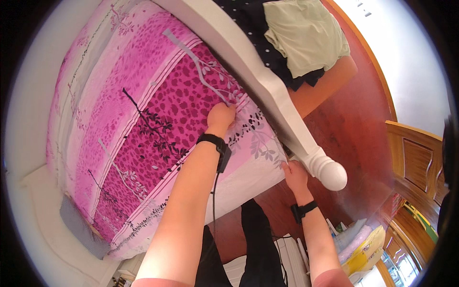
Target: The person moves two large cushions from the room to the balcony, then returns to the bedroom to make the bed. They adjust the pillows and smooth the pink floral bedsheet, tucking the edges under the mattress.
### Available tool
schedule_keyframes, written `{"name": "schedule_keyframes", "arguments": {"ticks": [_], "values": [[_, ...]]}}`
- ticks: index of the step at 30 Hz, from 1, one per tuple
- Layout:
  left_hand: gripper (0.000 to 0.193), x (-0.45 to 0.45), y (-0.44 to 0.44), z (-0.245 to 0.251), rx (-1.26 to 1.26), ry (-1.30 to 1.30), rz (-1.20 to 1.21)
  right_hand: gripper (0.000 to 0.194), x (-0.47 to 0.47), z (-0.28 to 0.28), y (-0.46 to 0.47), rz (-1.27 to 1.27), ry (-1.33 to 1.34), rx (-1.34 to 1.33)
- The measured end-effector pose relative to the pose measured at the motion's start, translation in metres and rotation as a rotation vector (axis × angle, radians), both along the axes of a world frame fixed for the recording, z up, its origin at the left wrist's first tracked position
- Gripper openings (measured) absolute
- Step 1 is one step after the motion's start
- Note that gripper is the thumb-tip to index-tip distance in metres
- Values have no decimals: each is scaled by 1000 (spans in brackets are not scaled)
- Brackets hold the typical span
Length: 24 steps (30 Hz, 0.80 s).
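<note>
A pink and magenta bed sheet [179, 97] with a leopard-spot band and printed branches is spread over the bed before me. My left hand [221, 116] rests on the sheet near the footboard, fingers curled under; whether fabric is pinched in them is hidden. At the corner beside the white bedpost, my right hand [297, 175] grips the edge of the sheet. The white wooden footboard [265, 68] ends in a rounded post knob [331, 174] just right of that hand. Both wrists wear black straps with small boxes.
Beyond the footboard, folded light-green cloth [308, 36] lies on black dotted fabric [247, 21] over an orange-brown surface [319, 89]. A grey pillow [82, 227] sits at lower left. Stacked bags [362, 247] stand at lower right on the reddish floor [344, 132]. A black cable hangs from my left wrist.
</note>
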State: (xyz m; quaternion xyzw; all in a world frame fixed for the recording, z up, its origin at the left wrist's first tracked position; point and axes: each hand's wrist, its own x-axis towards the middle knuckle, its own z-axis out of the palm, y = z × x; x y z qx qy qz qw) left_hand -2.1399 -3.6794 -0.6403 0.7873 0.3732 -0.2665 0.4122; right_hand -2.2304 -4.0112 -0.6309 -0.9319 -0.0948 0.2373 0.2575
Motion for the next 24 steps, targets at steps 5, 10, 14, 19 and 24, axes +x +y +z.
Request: {"name": "schedule_keyframes", "arguments": {"ticks": [5, 10, 14, 19, 24], "values": [[33, 7, -24, 16, 104, -314, 58, 30, -9, 13, -5, -449, 253, 243], [29, 36, -59, 4, -76, -591, 253, 36, -19, 5, 4, -1118, 413, 575], [40, 22, -51, 8, -133, -550, 513, 37, -18, -7, 5, -978, 390, 565], [64, -2, -14, 30, 353, 149, -299, 31, -13, 2, -8, -620, 496, 360], [53, -12, -18, 17, 75, 52, -320, 31, -9, 13, -15, -646, 929, 388]]}}
